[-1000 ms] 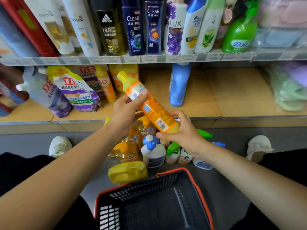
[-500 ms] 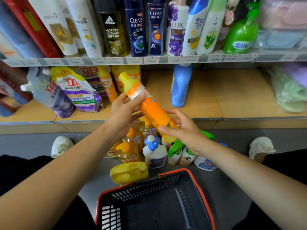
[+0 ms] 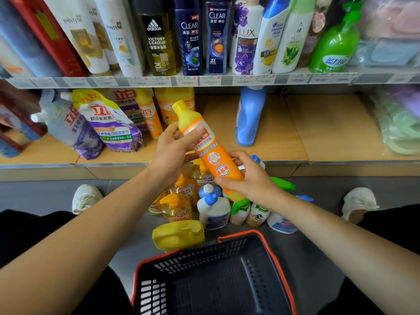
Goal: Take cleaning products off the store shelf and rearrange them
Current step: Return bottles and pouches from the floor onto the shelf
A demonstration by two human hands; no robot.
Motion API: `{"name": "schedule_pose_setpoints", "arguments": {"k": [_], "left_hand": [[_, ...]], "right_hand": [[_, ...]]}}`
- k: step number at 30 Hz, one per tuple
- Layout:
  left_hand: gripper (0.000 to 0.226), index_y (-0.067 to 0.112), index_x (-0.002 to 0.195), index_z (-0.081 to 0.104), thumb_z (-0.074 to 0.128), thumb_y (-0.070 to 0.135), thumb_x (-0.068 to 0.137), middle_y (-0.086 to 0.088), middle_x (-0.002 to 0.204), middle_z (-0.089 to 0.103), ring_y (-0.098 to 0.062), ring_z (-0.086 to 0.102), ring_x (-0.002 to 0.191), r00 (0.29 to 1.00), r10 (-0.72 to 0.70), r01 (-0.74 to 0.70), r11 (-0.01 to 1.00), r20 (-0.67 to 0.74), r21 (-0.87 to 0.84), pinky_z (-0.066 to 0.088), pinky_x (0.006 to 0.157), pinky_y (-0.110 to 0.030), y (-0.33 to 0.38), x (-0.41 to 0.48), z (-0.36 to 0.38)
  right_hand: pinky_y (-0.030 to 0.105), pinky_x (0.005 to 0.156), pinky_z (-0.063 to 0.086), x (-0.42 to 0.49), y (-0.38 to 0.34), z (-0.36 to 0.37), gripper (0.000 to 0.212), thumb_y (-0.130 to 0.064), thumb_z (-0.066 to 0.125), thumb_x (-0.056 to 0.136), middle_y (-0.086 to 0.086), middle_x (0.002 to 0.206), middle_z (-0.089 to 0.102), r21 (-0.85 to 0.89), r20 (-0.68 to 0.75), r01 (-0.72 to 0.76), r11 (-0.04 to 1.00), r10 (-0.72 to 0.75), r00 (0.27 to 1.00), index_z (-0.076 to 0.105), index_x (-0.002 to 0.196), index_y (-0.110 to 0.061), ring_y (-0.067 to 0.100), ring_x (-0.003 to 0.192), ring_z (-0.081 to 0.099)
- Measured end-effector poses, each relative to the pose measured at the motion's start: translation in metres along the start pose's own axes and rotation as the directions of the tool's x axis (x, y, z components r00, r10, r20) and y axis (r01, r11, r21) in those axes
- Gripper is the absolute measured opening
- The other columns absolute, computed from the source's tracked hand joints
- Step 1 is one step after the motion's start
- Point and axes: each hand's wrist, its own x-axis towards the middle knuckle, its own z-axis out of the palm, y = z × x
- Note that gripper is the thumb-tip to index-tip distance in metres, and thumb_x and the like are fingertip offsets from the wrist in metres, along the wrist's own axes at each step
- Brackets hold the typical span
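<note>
Holding an orange dish-soap bottle (image 3: pixel 208 151) slantwise in mid-air, both grips were on it at once, in front of the lower shelf (image 3: pixel 318 133) and above the floor. The left grip (image 3: pixel 172 155) was closed round the upper part just below the yellow cap, thumb laid across the label. The right grip (image 3: pixel 252 180) was curled round the lower end, fingers wrapped under the body. The cap pointed up and toward the shelf, and the label faced the camera. Judged: the two-handed hold served to turn the bottle and bring its front round before placing. The bottle touched neither shelf nor floor.

Below it a cluster of bottles (image 3: pixel 211 208) stood packed together on the floor between the person's feet: orange pump bottles, white ones with blue caps, green-trigger sprayers. A yellow jug (image 3: pixel 178 234) lay on its side just beside the basket (image 3: pixel 204 255), which sat nearest the camera. Judged: this was stock pulled off for re-sorting.

On the shelf, refill pouches (image 3: pixel 109 126) leaned at the left and one blue bottle (image 3: pixel 250 117) stood alone mid-shelf. The board beside it looked the probable spot for the return.
</note>
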Motion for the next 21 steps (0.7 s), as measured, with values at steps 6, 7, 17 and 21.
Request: {"name": "schedule_pose_setpoints", "arguments": {"k": [6,7,17,21], "left_hand": [[0.031,0.016,0.126,0.060,0.065,0.022,0.097,-0.009,0.118,0.072,-0.024,0.071,0.109,0.996,0.039,-0.038,0.999,0.080,-0.011,0.059,0.092,-0.043,0.002,-0.006,0.004],[0.028,0.018,0.125,0.061,0.064,0.024,0.098,-0.008,0.119,0.071,-0.023,0.070,0.110,0.995,0.056,-0.056,0.998,0.081,-0.002,0.058,0.094,-0.041,0.004,-0.005,0.003],[0.027,0.001,0.117,0.063,0.059,0.021,0.100,-0.025,0.117,0.066,-0.021,0.071,0.099,0.974,0.190,-0.205,0.972,0.125,0.117,0.061,0.080,-0.032,0.004,-0.009,0.000],[0.032,-0.003,0.118,0.062,0.060,0.021,0.097,-0.026,0.114,0.066,-0.024,0.071,0.100,0.961,0.199,-0.224,0.967,0.192,0.121,0.061,0.080,-0.033,0.000,-0.015,0.003]], "right_hand": [[0.041,0.090,0.060,0.004,0.003,0.000,0.039,-0.026,0.078,0.086,-0.002,0.114,0.072,0.097,0.044,-0.012,0.995,0.008,0.999,0.059,0.120,-0.027,0.014,0.101,0.071],[0.040,0.090,0.060,0.004,0.004,0.000,0.042,-0.025,0.080,0.085,-0.002,0.114,0.072,0.096,0.030,-0.010,0.995,0.007,1.000,0.059,0.121,-0.025,0.014,0.101,0.071],[0.015,0.076,0.054,0.010,0.005,0.002,0.053,-0.023,0.085,0.078,-0.010,0.113,0.069,0.063,-0.001,0.001,0.998,-0.001,1.000,0.054,0.121,-0.028,-0.001,0.099,0.068],[0.017,0.079,0.055,0.013,-0.001,0.002,0.057,-0.016,0.084,0.080,-0.004,0.114,0.073,0.113,-0.056,0.093,0.989,-0.087,0.995,0.057,0.129,-0.019,0.006,0.101,0.070]]}}
